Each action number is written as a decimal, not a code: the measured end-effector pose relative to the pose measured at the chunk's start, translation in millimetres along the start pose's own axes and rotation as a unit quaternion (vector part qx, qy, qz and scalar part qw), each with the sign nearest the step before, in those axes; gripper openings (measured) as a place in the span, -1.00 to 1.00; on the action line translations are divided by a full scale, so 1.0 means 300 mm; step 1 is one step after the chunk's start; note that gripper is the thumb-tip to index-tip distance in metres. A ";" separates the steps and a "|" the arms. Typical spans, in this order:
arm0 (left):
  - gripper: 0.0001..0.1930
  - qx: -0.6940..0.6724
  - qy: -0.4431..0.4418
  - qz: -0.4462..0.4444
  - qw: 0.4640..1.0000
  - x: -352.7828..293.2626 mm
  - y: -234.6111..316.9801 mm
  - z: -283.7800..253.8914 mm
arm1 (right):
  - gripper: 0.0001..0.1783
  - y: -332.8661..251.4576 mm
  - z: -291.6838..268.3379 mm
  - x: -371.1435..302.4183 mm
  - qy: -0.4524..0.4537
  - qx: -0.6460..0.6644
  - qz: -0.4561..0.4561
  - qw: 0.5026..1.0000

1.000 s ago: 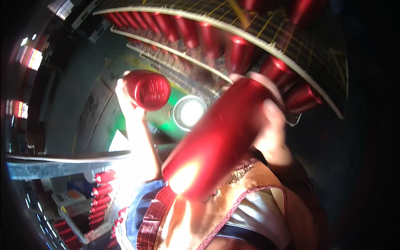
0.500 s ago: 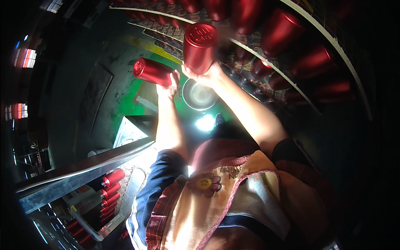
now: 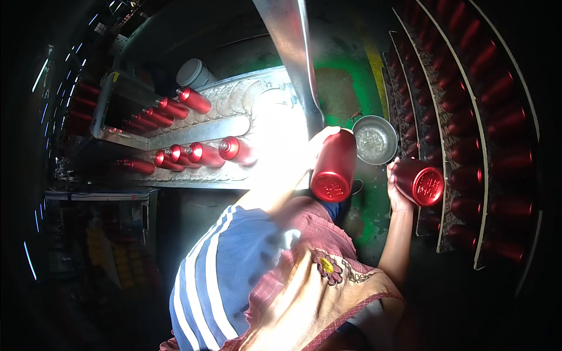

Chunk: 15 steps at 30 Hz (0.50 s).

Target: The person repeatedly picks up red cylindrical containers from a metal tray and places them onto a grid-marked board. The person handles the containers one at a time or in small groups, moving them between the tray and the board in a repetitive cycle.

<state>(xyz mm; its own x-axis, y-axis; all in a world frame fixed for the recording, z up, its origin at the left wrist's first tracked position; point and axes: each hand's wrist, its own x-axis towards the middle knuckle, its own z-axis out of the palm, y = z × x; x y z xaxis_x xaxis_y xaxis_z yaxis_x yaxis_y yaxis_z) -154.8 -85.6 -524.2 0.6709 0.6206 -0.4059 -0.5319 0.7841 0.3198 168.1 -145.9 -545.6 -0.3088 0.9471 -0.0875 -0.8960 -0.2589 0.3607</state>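
Note:
My left hand [image 3: 321, 142] is closed round the narrow end of a glossy red metal bottle [image 3: 335, 167], whose round embossed base tips toward me. A second red bottle [image 3: 419, 182] lies tilted in my right hand [image 3: 398, 193], its base turned to the right. Both bottles are held in the air, apart from each other. To the left of my left hand runs a metal conveyor [image 3: 220, 176], brightly lit at its near end. Two rows of red bottles lie on their sides along it, one of them the bottle [image 3: 236, 150] nearest me.
Racks of red bottles on layered boards [image 3: 481, 146] rise at the right. A round metal pan [image 3: 376, 140] sits low between my hands and the racks. An upright metal beam [image 3: 295, 47] crosses ahead, and a white bucket [image 3: 195, 74] stands behind the conveyor.
My view has swung left, from the racks toward the conveyor. Both bottles stay in my hands; they have moved away from the racks, with the left one now tilted base toward me.

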 end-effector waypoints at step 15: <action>-0.65 0.416 0.387 0.558 0.604 -1.073 0.945 -0.270 | -0.63 0.618 -0.279 -0.150 0.162 -0.318 -0.028 0.934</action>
<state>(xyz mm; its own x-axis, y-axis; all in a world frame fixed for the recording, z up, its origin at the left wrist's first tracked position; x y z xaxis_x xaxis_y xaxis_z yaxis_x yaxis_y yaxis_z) -563.3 -63.2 -372.2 -0.4810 0.8291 0.2850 0.2310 -0.1938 0.9535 -10.9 -252.4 -552.4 -0.2440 0.8817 -0.4038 -0.8900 -0.3690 -0.2679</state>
